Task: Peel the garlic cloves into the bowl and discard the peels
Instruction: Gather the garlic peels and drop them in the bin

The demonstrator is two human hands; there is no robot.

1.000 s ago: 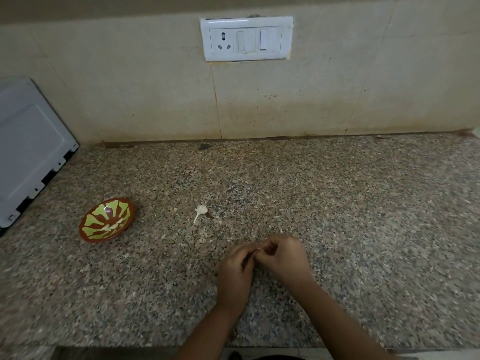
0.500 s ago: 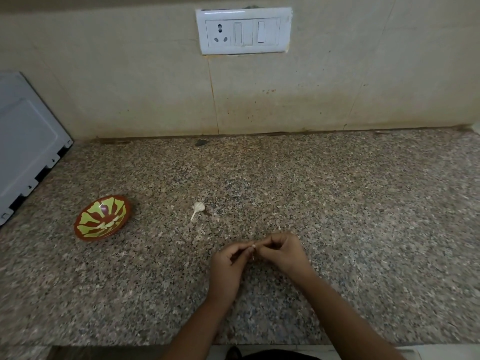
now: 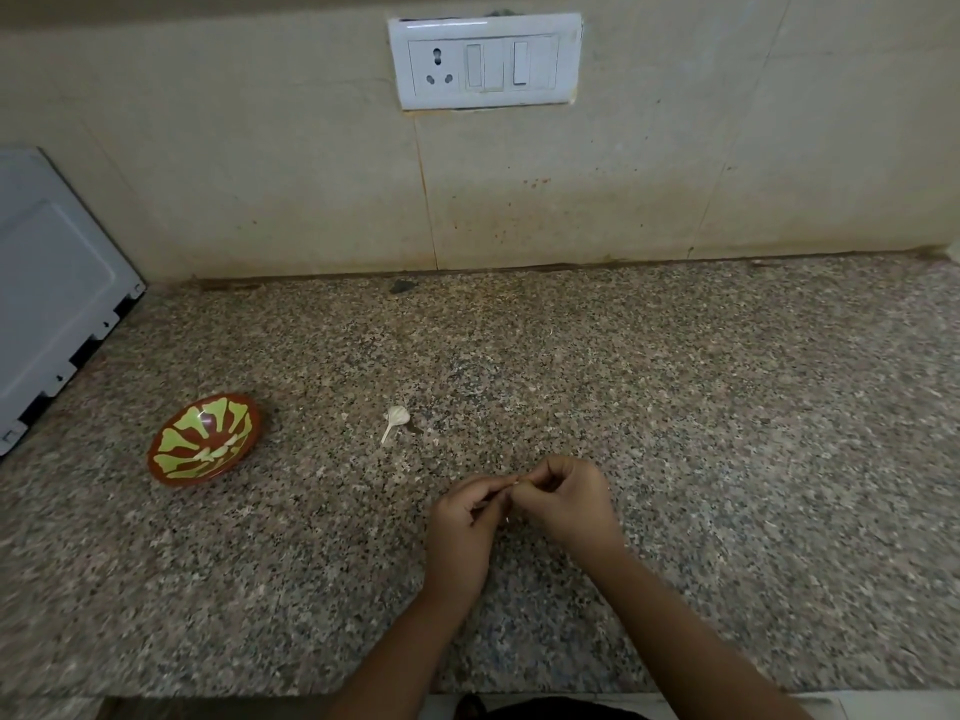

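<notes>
Two hands: left hand [image 3: 460, 527], right hand [image 3: 563, 504] fingers [image 3: 540, 472] pinch small pale garlic clove [image 3: 515, 480]; brown-green glazed bowl [image 3: 179, 478] well left, nearer left hand.

One bowl [image 3: 205, 439] sits on one granite counter [image 3: 675, 407], by my count from the remote desk. Right of the bowl lies one loose garlic clove [image 3: 397, 417]. Farther right are two hands, the left hand [image 3: 462, 527] and right hand [image 3: 566, 501], which pinch one pale scrap [image 3: 515, 479] between them. Behind the bowl is one switch plate [image 3: 491, 98] with one socket [image 3: 437, 70] and two switches [image 3: 474, 65]. Left of the bowl stands one white appliance panel [image 3: 52, 283].
</notes>
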